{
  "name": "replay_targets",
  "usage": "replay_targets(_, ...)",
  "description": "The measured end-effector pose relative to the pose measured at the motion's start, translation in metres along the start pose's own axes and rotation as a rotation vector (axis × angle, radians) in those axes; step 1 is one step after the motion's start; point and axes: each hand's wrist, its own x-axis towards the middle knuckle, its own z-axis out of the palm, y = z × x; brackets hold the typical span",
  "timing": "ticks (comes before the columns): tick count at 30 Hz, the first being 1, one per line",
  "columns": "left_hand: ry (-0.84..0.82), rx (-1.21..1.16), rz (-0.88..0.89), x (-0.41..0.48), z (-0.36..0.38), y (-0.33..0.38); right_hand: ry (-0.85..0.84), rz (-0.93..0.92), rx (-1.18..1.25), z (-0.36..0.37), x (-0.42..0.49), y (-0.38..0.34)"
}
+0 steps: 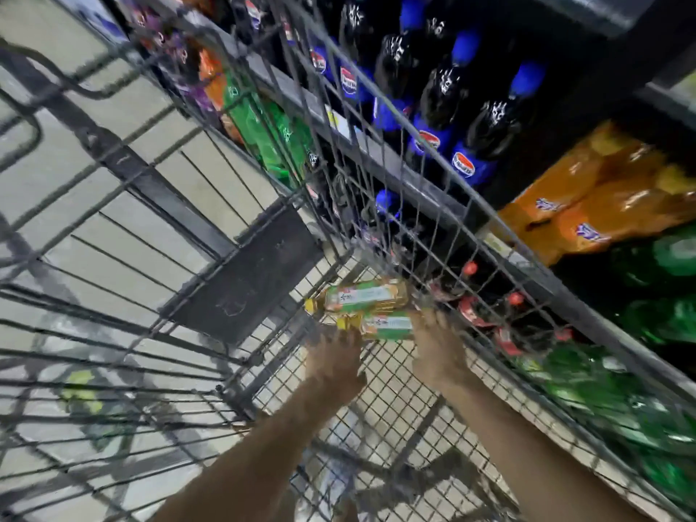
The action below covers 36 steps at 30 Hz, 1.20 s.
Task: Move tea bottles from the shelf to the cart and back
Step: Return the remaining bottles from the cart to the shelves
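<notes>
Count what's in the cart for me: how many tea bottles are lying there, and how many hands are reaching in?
Tea bottles in the cart: 2 (far tea bottle, near tea bottle)
Hands reaching in: 2 (left hand, right hand)
Total: 4

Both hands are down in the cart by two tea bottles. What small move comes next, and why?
Likely close the right hand round the nearer tea bottle and lift it. Both it and the farther tea bottle lie flat on the cart floor, the left hand at its cap end; blur hides any grip.
</notes>
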Motion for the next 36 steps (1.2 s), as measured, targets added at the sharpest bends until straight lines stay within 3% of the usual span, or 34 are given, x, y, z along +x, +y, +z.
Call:
replay_targets(5,0.001,-0.06,-0.032,0.016,0.027,0.001,0.14,0.041,-0.032,0.026,0.009,-0.011)
replay_targets(9,-0.004,-0.23,-0.101,0.018,0.046,0.004,0.083,0.009,0.015,0.042,0.002,-0.029)
replay_targets(13,0.06,-0.547,-0.319,0.012,0.055,0.0,0.036,-0.032,0.135,0.054,-0.005,-0.052)
replay_targets(18,0.064,-0.746,-0.434,0.017,0.046,-0.003,-0.014,-0.086,0.193,0.063,-0.013,-0.059)
replay_targets(21,0.059,-0.925,-0.59,0.029,0.046,-0.001,-0.077,-0.121,0.215,0.066,-0.012,-0.054)
replay_targets(24,0.067,-0.96,-0.663,0.039,0.053,0.004,-0.06,-0.157,0.23,0.058,0.003,-0.045)
replay_targets(29,0.084,-0.931,-0.675,0.049,0.058,0.009,0.247,-0.225,0.1,0.033,0.057,-0.045)
replay_targets(36,0.088,-0.875,-0.747,0.051,0.067,0.005,0.078,-0.214,-0.244,0.022,0.111,-0.059)
